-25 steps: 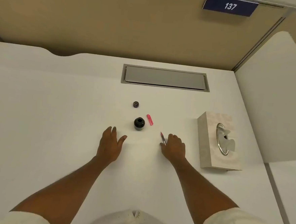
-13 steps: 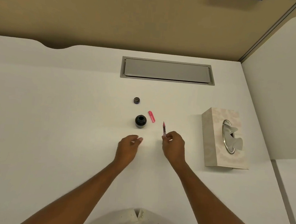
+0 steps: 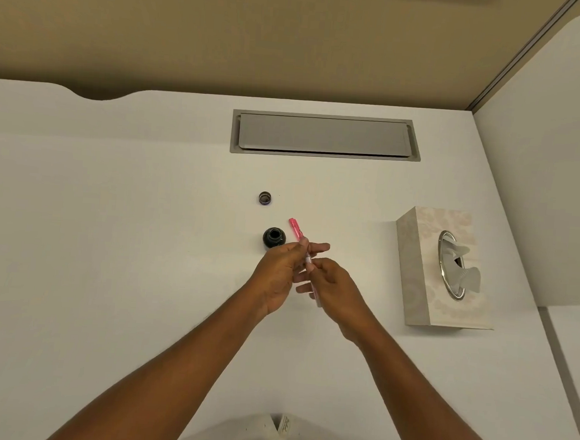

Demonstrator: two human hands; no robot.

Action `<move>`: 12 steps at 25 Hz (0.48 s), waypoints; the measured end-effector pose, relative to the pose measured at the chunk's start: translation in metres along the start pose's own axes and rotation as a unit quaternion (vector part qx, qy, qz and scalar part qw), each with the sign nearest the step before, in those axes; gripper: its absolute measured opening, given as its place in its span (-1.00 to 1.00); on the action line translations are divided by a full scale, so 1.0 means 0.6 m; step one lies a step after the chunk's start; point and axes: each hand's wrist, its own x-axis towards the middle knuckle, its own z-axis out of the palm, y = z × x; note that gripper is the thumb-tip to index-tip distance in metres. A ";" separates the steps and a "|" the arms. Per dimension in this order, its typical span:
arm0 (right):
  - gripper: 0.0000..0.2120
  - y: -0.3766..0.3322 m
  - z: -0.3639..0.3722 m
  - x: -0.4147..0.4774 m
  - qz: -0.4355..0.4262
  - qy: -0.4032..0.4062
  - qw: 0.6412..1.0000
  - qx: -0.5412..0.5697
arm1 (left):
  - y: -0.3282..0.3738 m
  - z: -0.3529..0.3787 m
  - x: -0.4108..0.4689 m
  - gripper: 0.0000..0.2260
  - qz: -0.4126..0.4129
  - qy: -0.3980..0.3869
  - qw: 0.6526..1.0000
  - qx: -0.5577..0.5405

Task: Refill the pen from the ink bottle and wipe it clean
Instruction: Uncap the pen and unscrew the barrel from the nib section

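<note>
just in front of both hands, small open black ink bottle sits on white desk. left hand and right hand both pinch slim pink-clear pen, axis pointing away; left hand nearer bottle.

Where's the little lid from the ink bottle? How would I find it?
Start at the long grey flap set into the back of the white desk, then look a bit nearer, toward the hands. There sits the bottle cap, alone, just beyond the dark round ink bottle. It is smaller than the bottle, a short open ring, and not pink like the pen cap nearby.
</note>
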 end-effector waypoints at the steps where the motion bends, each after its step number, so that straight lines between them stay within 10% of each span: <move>1: -0.73 -0.001 -0.007 0.000 0.003 -0.023 1.000 0.002 | 0.001 -0.002 0.001 -0.65 0.002 0.001 1.000 0.017; 5: -0.93 -0.004 -0.013 -0.003 0.005 0.049 0.997 0.064 | -0.004 0.003 0.004 -0.68 0.009 0.014 0.999 0.034; 8: -0.63 -0.004 -0.008 -0.004 0.006 0.127 0.992 0.017 | 0.000 0.019 -0.001 -0.70 0.014 0.021 1.000 0.003; 12: -0.67 -0.010 -0.024 -0.012 0.049 -0.010 0.997 0.062 | 0.017 0.026 -0.004 -0.66 0.027 0.021 0.999 -0.027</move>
